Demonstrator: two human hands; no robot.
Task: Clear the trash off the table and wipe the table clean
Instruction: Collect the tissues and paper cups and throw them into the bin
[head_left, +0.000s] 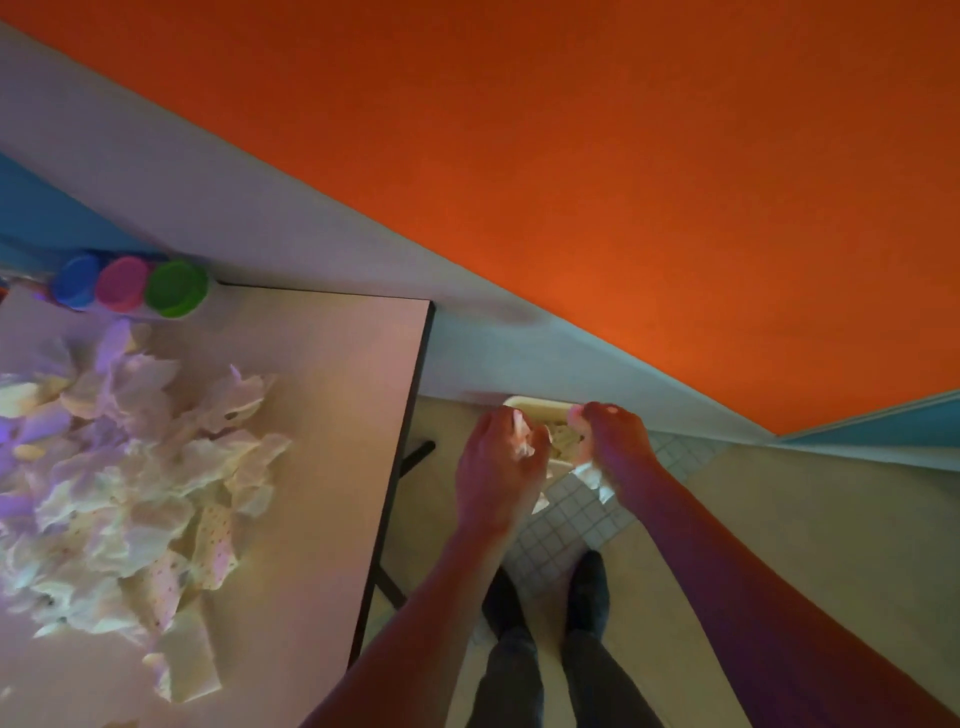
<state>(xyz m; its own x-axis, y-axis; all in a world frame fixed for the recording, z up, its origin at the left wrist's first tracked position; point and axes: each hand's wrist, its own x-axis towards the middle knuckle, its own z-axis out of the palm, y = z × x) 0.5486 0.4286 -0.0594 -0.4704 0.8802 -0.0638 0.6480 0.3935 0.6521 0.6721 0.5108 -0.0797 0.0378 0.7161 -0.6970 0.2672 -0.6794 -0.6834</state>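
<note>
Both forearms are reaching over the bin (535, 404); left hand (498, 462) and right hand (615, 449) are each clutching tissue, the pile (130, 483) lying leftward, nearer the left hand

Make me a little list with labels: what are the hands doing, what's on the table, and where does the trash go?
left hand: left hand holds crumpled tissue over the bin
right hand: right hand grips another tissue wad
bin: pale bin on the floor beside the table, partly hidden by the hands
table: table with a big tissue pile on it
tubs: blue tub, pink tub and green tub at the table's far edge
wiping: not yet begun
</note>
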